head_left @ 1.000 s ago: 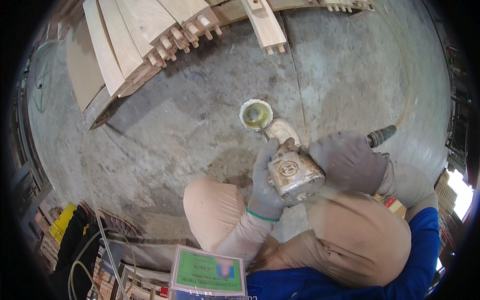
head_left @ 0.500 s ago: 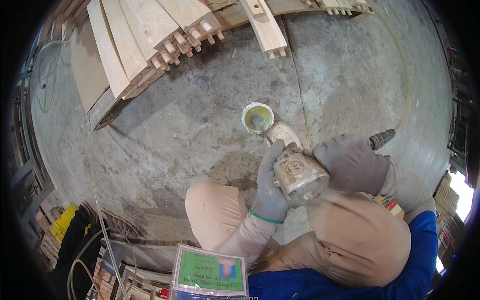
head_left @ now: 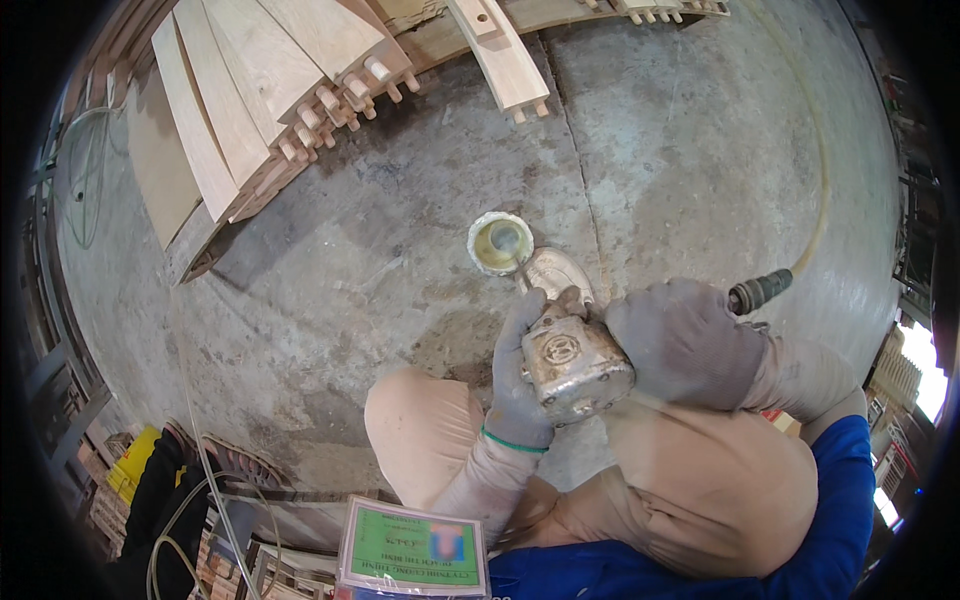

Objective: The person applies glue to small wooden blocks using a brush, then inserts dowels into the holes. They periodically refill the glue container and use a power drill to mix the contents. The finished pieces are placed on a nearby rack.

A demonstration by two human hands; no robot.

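Note:
Both my hands wear grey gloves and grip a worn metal air tool (head_left: 578, 370) held above the floor, over my bent knees. My left hand (head_left: 522, 375) is closed round the left side of its body. My right hand (head_left: 688, 340) wraps round the handle, whose grip is hidden under the glove. From the handle's end sticks out a dark hose coupling (head_left: 760, 291). A rounded metal part (head_left: 560, 274) of the tool extends toward a small whitish bowl (head_left: 482, 238) on the floor. Something thin spans from my left fingertips to the bowl's rim; its kind is unclear.
A stack of pale wooden parts with dowels (head_left: 270, 110) stands at the upper left, and a single dowelled piece (head_left: 505, 62) lies beyond the bowl. A yellowish air hose (head_left: 822, 190) curves along the right. At the lower left a person's shoe (head_left: 240, 458) shows.
The view has shifted slightly, so the wood and bowl sit a little further left. My hands still hold the air tool, and a thin thing now shows between my left fingertips and the bowl.

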